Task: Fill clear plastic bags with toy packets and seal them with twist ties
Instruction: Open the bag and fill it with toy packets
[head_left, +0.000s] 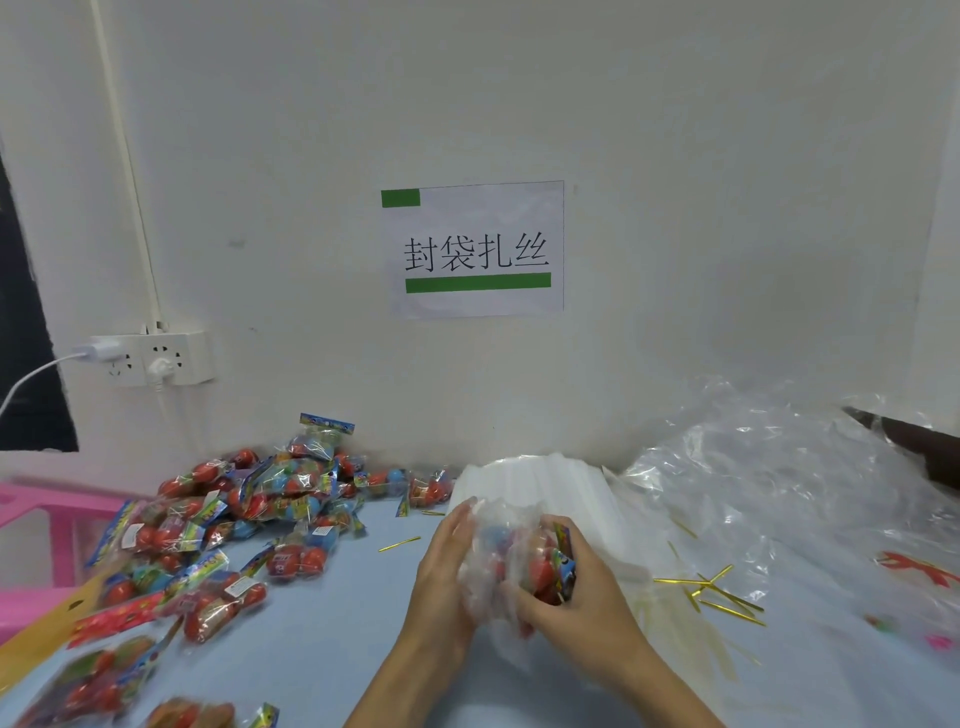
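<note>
A clear plastic bag (498, 525) with red and blue toy packets inside sits between my two hands above the blue table (332, 644). My left hand (441, 566) cups the bag's left side with its fingers laid along the plastic. My right hand (566, 592) grips the bag's right side, fingers curled around a packet (561, 564) through the plastic. A heap of toy packets (249, 514) lies at the left. Gold twist ties (722, 597) are scattered to the right, and one gold tie (399, 544) lies near the heap.
A stack of flat clear bags (540, 483) lies just behind my hands. Crumpled clear plastic sheeting (789, 483) covers the right side. A pink plastic crate (47, 514) stands at the far left. The white wall carries a paper sign (475, 249) and a power strip (156, 358).
</note>
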